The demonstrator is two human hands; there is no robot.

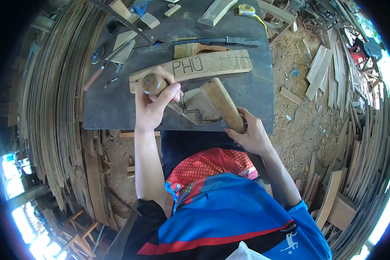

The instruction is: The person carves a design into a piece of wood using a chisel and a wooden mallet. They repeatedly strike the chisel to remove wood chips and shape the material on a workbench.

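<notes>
My left hand [154, 104] grips a tool by its round wooden handle [152, 83], held upright above a small pale wood piece [193, 112] marked with dark angular lines; the tool's lower end is mostly hidden by the hand. My right hand [249, 134] is closed around the near end of a rectangular wooden block [221, 102], tilted over the same piece's right part. Just beyond, a long light board [238, 69] with dark drawn lettering lies across the dark tabletop [108, 117], with a brush [184, 50] behind it.
Along the back lie a dark long tool [242, 42], a yellow tape measure [247, 9] and offcuts [212, 15]. At the left are a wooden-handled tool [93, 80] and small metal pieces. Stacked planks [52, 108] line the left; loose boards [316, 73] and sawdust cover the right floor.
</notes>
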